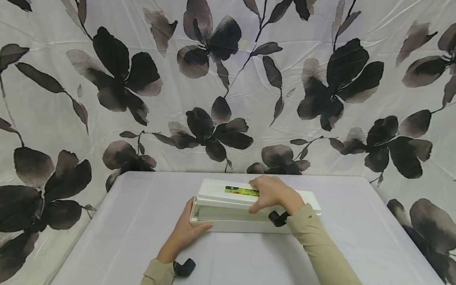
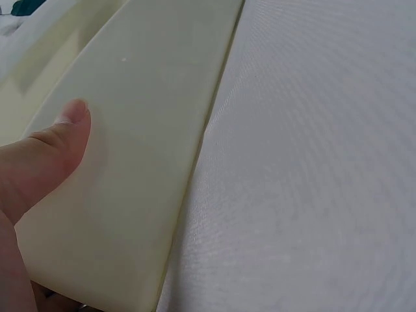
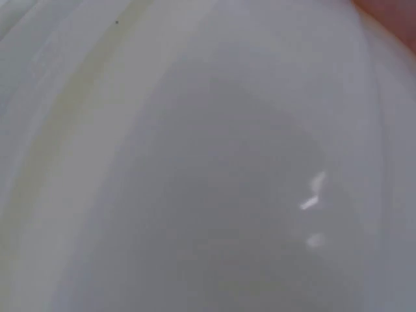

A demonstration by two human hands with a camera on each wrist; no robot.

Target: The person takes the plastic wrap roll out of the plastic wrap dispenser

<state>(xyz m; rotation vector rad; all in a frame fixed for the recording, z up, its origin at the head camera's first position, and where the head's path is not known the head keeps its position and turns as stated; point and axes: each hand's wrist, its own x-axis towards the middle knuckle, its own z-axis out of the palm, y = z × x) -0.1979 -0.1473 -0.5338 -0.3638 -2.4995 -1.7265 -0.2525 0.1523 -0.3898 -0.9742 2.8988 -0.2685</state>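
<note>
The left grip (image 1: 185, 223) clamped the end of the white box (image 1: 246, 227) on the bench (image 1: 117, 225) while the right grip (image 1: 272, 194) pinched the tilted lid (image 1: 224, 200) beneath it, seemingly opening or closing it, which called for steadying the box next.

We see a box (image 1: 246, 227) on the far part of the table (image 1: 117, 245), a hanging cloth (image 1: 249, 91) behind. Its lid (image 1: 213, 192) sits above it, with a gap on the near side toward the left. On the lid, a label (image 1: 236, 190) lies left of the right hand (image 1: 274, 194); the left hand (image 1: 185, 225) is at the box's left end.
</note>
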